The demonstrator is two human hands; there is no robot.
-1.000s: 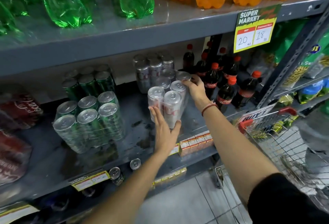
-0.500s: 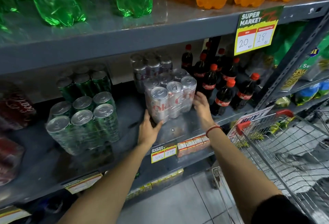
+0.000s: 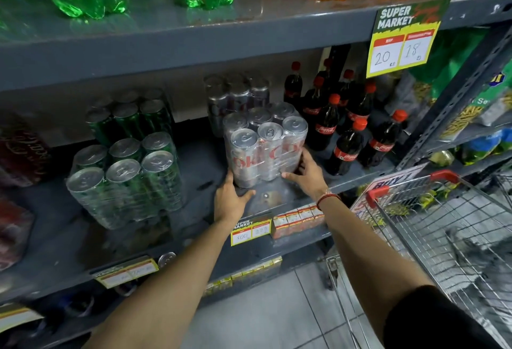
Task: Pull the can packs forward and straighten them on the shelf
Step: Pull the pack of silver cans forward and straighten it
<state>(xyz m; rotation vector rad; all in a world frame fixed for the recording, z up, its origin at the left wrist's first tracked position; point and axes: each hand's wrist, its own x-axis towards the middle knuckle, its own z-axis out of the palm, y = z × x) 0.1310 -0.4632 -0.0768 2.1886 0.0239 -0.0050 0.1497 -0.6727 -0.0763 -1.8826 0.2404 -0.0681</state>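
A shrink-wrapped pack of silver cola cans (image 3: 264,149) stands upright on the grey middle shelf (image 3: 199,182), near the middle. My left hand (image 3: 231,200) presses its lower left corner. My right hand (image 3: 306,172) grips its lower right side. Behind it stands a second silver can pack (image 3: 235,93), farther back in shadow. To the left, a green can pack (image 3: 124,179) sits forward and turned at an angle, with another green can pack (image 3: 130,118) behind it.
Cola bottles with red caps (image 3: 349,127) stand right of the silver pack. A wire shopping trolley (image 3: 443,226) is at my right. Red packs (image 3: 19,154) lie at the far left. Green and orange bottles fill the upper shelf. Price tags (image 3: 250,229) line the shelf edge.
The silver pack was tilted with my right hand on its top; it now stands upright, and both hands have dropped to its lower sides.
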